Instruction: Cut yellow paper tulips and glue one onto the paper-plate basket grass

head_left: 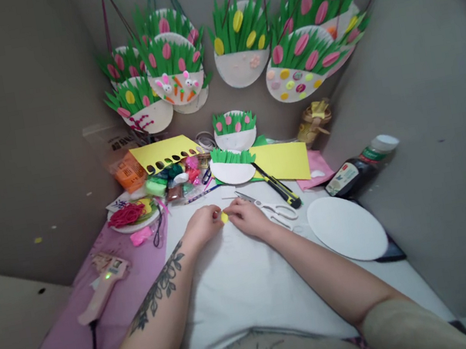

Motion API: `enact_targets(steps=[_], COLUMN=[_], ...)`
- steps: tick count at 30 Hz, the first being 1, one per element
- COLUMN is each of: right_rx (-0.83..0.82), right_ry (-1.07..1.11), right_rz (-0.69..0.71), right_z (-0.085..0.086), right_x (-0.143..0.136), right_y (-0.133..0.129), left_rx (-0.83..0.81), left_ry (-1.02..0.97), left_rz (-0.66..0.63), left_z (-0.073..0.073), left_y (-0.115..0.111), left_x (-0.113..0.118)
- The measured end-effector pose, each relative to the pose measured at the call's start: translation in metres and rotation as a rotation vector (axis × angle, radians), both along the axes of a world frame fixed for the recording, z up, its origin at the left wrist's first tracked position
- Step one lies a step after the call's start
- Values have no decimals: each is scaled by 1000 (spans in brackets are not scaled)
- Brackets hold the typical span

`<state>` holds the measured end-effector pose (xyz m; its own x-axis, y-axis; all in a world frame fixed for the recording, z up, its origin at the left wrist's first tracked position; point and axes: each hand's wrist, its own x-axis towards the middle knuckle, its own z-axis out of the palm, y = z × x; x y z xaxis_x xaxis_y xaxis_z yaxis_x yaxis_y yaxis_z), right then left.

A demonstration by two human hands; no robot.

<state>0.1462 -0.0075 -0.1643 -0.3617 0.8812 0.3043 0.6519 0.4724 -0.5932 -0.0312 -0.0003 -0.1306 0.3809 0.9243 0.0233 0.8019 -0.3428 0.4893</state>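
Note:
Between my two hands, over the white work surface, is a small yellow paper piece [225,217]. My left hand [204,225] pinches it from the left side with thumb and fingers. From the right, my right hand [245,216] grips its other edge with bent fingers. White-handled scissors [272,208] lie just beside my right hand, blades pointing away to the left. Beyond my hands sits a white half-plate with green paper grass [233,169]. A yellow and black utility knife [279,187] rests at its right.
Yellow card with oval holes [171,151] lies at the back left, a yellow sheet [284,161] at the back right. A pink glue gun [105,285] is at left. A white oval plate [347,228] and a dark bottle [361,166] stand at right. Decorated plates hang above.

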Motion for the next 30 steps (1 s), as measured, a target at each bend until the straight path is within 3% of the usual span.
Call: enact_targets(steps=[6, 13, 30], right_rx=[-6, -31, 9], right_ry=[-108, -159, 49], right_rz=[1, -24, -31], right_z=[4, 3, -8], right_x=[-2, -3, 2], right_y=[0, 2, 5], left_rx=[-28, -23, -19], left_ry=[-14, -113, -94], left_rz=[-7, 12, 40], left_z=[-1, -13, -11], left_y=[2, 8, 5], left_x=[-3, -5, -2])
